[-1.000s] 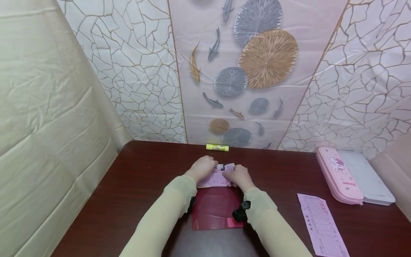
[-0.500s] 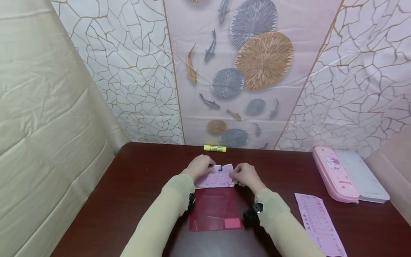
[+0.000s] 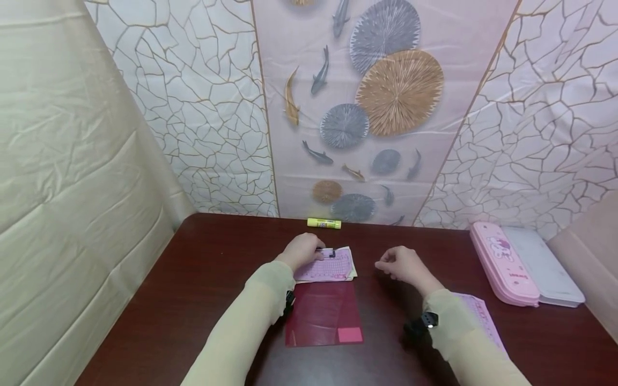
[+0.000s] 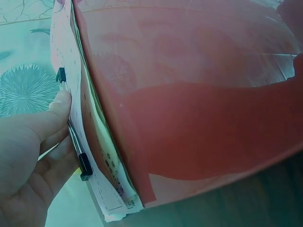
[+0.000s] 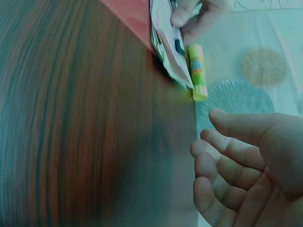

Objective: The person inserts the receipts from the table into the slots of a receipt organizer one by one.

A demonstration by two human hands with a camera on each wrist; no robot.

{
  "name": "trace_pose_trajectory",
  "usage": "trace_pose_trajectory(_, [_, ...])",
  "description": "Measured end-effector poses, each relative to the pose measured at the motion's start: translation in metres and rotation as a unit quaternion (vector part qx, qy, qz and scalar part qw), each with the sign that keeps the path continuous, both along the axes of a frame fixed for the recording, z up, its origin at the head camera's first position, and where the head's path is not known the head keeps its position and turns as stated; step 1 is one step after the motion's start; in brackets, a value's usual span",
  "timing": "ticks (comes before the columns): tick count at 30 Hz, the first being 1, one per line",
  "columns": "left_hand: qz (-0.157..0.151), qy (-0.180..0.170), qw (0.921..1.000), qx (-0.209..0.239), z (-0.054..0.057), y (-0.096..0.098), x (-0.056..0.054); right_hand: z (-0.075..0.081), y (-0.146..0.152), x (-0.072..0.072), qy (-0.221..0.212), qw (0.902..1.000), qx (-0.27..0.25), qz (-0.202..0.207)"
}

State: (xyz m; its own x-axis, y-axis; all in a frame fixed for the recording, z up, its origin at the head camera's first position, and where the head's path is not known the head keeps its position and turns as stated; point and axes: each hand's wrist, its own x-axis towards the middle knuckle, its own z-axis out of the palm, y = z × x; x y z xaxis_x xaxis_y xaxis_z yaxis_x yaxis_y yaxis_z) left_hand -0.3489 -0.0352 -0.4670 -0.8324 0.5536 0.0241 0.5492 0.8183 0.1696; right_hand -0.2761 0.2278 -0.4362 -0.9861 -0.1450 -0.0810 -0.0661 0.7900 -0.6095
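A stack of papers with a pink printed slip on top lies at the far end of a translucent red folder. A metal clip with black end pieces runs along the stack's far edge. My left hand pinches this clip, its thumb on the metal bar in the left wrist view. To the right of the stack, apart from it, my right hand hovers over the table with loosely bent fingers and nothing in them.
A yellow glue stick lies at the table's back edge. On the right, a pink pencil case lies against a pale flat case. Another pink printed slip is partly covered by the right sleeve. Patterned curtains hang behind.
My right hand has let go of the stack's right edge and moved away to the right, its sleeve now over the loose slip. The left hand stays at the clip.
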Motion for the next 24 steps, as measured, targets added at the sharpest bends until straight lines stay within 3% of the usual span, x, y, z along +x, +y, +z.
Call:
trace_pose_trajectory(10, [-0.01, 0.021, 0.9994, -0.027, 0.003, 0.002, 0.002, 0.006, 0.052, 0.025, 0.056, 0.997, 0.041, 0.036])
trace_pose_trajectory(19, [0.0, 0.023, 0.9996, -0.019, -0.001, 0.001, 0.003, 0.002, 0.096, 0.043, 0.094, 0.9916, 0.086, 0.022])
trace_pose_trajectory(24, [0.008, 0.016, 0.9998, -0.01, -0.001, 0.0, 0.004, 0.001, 0.118, 0.052, 0.12, 0.984, 0.128, 0.028])
